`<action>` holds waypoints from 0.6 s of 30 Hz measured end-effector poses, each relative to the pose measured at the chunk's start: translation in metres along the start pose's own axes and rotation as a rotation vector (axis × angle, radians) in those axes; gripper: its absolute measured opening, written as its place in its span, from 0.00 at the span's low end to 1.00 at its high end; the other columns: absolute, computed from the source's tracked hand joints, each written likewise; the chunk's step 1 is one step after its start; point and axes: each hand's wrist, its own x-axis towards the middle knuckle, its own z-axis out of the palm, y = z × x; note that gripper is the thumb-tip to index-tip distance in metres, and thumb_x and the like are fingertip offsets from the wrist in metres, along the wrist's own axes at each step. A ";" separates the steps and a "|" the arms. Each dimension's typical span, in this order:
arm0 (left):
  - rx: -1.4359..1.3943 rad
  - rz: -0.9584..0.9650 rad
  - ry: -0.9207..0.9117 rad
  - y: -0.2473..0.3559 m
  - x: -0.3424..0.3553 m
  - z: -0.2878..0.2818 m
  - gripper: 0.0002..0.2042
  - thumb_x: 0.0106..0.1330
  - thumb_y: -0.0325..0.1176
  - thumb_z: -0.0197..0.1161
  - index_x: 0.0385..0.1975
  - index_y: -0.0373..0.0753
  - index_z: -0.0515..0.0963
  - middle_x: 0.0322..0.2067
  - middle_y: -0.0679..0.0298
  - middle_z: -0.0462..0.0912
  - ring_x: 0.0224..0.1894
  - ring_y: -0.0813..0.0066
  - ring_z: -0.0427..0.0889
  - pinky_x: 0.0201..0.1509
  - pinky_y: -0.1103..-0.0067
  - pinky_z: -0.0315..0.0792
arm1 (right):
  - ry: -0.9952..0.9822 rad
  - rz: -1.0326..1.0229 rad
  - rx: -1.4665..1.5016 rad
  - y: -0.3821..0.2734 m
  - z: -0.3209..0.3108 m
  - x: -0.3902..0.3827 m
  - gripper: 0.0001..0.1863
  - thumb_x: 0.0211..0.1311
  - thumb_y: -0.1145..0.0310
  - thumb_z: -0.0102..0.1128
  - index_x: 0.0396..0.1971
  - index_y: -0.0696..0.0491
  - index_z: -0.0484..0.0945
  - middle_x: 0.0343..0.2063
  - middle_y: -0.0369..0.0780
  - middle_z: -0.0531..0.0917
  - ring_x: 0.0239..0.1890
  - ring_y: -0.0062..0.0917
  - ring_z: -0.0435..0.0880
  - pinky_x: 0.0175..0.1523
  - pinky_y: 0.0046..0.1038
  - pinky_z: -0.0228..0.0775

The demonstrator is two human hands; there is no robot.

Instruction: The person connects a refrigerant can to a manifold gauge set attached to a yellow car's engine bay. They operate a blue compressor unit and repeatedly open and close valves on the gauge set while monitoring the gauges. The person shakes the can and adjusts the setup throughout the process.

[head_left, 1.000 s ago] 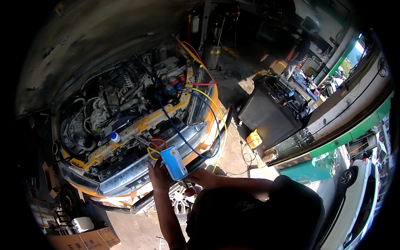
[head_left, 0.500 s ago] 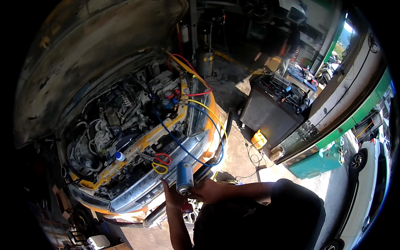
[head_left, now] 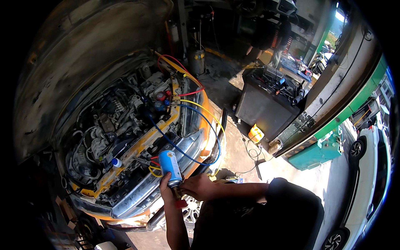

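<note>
A blue spray-type can (head_left: 168,163) is held tilted in front of the car's front end, its valve end pointing down toward me. My left hand (head_left: 167,188) grips the can near that lower end, thumb up along its side. From the right, the closed fingers of my right hand (head_left: 199,187) pinch the fitting at the can's neck. A red piece (head_left: 181,203) shows just below my hands; how it joins the fitting is hidden. Beyond the can lies a tool with red and yellow handles (head_left: 154,170), partly covered by it.
The car's engine bay (head_left: 110,125) stands open under a raised hood (head_left: 83,37). A manifold gauge set (head_left: 161,98) with red, yellow and blue hoses rests there, near a white bottle with a blue cap (head_left: 116,162). A dark tool cabinet (head_left: 264,108) and yellow container (head_left: 256,134) stand right.
The can has moved up and left, into brighter light, and now overlaps the red-and-yellow-handled tool. My left thumb has come to lie against the can. The whole view has shifted slightly.
</note>
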 end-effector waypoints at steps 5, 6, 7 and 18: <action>0.159 0.234 -0.020 0.004 -0.009 0.013 0.23 0.52 0.37 0.59 0.44 0.26 0.68 0.32 0.52 0.78 0.31 0.63 0.79 0.37 0.75 0.73 | -0.072 0.083 0.220 -0.002 -0.009 0.004 0.08 0.53 0.68 0.62 0.31 0.55 0.77 0.22 0.42 0.79 0.25 0.33 0.81 0.29 0.31 0.71; 0.199 0.270 -0.027 0.003 -0.011 0.011 0.25 0.51 0.38 0.59 0.46 0.27 0.67 0.32 0.51 0.78 0.32 0.62 0.80 0.37 0.74 0.74 | -0.083 0.098 0.276 -0.001 -0.009 0.004 0.07 0.54 0.69 0.62 0.31 0.55 0.78 0.22 0.42 0.79 0.26 0.34 0.81 0.30 0.31 0.71; 0.237 0.309 -0.029 0.002 -0.012 0.009 0.26 0.50 0.38 0.60 0.47 0.28 0.66 0.32 0.51 0.78 0.33 0.62 0.80 0.38 0.73 0.74 | -0.095 0.113 0.325 -0.002 -0.010 0.004 0.07 0.54 0.69 0.61 0.32 0.55 0.78 0.23 0.43 0.80 0.27 0.34 0.81 0.31 0.31 0.71; 0.525 0.693 -0.133 0.004 -0.020 -0.007 0.41 0.35 0.46 0.68 0.51 0.28 0.64 0.36 0.52 0.77 0.34 0.65 0.79 0.41 0.76 0.72 | -0.312 0.342 0.745 -0.005 -0.007 0.008 0.09 0.59 0.68 0.58 0.33 0.59 0.78 0.26 0.44 0.81 0.29 0.27 0.81 0.35 0.28 0.70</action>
